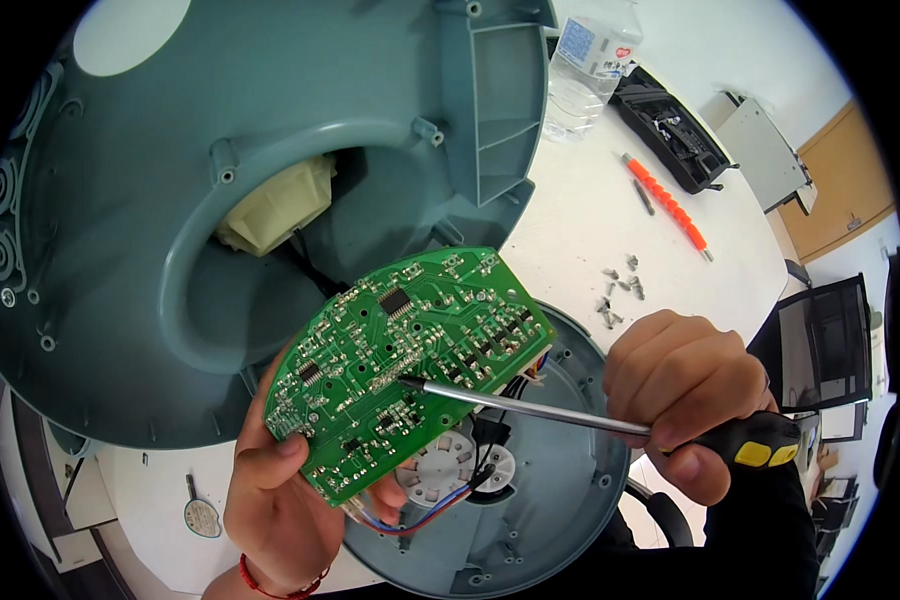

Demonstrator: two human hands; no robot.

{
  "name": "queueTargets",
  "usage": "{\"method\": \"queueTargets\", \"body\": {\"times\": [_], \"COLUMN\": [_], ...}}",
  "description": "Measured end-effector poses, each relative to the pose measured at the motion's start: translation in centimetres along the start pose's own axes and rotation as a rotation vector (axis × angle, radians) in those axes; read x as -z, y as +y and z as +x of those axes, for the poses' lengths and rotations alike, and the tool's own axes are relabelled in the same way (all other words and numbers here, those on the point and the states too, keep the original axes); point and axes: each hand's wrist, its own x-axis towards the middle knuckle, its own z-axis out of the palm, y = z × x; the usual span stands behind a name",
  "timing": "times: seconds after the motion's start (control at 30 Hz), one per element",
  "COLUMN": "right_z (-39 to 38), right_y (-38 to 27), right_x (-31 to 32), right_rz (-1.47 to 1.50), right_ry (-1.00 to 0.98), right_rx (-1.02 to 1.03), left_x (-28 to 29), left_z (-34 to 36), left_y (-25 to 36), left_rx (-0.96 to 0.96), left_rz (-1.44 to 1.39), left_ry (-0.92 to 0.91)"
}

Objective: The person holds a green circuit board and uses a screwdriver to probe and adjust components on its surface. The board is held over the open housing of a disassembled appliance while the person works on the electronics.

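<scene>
My left hand (282, 500) grips a green circuit board (400, 340) by its lower left edge, thumb on the face and fingers behind. The board is tilted, its soldered side with chips and small parts facing me. My right hand (685, 390) is closed round a screwdriver (560, 415) with a metal shaft and a black and yellow handle. Its dark tip lies over the middle of the board; whether it touches cannot be made out. Red and blue wires (425, 520) run from behind the board, above a round grey-green plastic base (570, 480).
A large grey-green plastic shell (120, 250) with a cream part (280, 205) fills the left. Farther right on the white table (560, 240) are loose screws (620, 285), an orange-red rod (667, 205), a dark bit (643, 197), a black tool case (670, 130) and a clear bottle (585, 70).
</scene>
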Motion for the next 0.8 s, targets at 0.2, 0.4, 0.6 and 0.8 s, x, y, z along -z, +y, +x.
{"method": "queueTargets", "body": {"times": [0.2,0.4,0.6,0.8], "right_z": [-0.04,-0.22,-0.04,0.17], "right_y": [0.46,0.33,-0.09,-0.22], "right_x": [-0.14,-0.44,0.06,-0.14], "right_rz": [-0.038,-0.067,-0.066,-0.068], "right_ry": [0.098,0.129,0.111,0.047], "right_rx": [0.037,0.035,0.017,0.007], "left_x": [-0.01,0.19,0.36,0.64], "left_z": [-0.05,-0.21,0.0,0.07], "left_y": [-0.2,-0.41,0.03,0.09], "left_rx": [-0.014,-0.046,-0.028,-0.018], "left_rz": [-0.044,-0.052,-0.063,-0.045], "left_ry": [-0.004,0.001,-0.094,-0.096]}}
